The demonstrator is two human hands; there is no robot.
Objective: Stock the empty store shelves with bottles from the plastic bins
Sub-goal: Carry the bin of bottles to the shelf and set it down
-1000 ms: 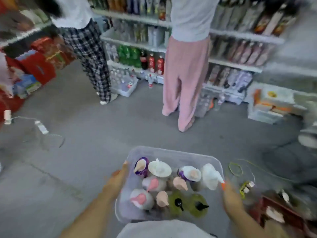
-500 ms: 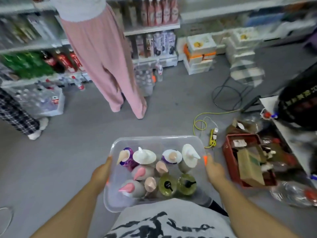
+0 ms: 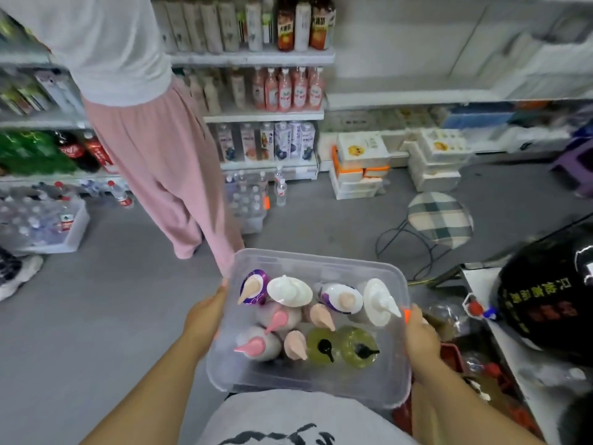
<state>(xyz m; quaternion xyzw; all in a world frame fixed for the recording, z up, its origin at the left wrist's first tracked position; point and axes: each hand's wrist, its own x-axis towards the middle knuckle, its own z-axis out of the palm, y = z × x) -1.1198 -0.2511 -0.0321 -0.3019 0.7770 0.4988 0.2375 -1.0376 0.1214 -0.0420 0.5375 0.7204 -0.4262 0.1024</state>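
Bottles, pump-topped and packed upright, ride in the clear plastic bin, and that bin is up off the floor at waist height, carried in front of the wearer. Left hand is clamped on the bin's left wall, fingers curled under the rim; right hand grips the right wall the same way, so both are closed on the bin and nothing else. Here's the change: a second ago the view faced the drinks aisle with two people ahead; now it has swung round, and beyond the bin's far edge the white shelves have come into view, looking bare along that stretch. The person in pink trousers now stands just past the bin's far-left corner, at the stocked drinks shelves. A checked stool sits beyond the far-right corner, boxes further off. That turn reads as lining up on the empty shelving: no bottle is out yet, so stocking hasn't started. Next, probably, walk forward, skirt the stool, set the bin down near those shelves.
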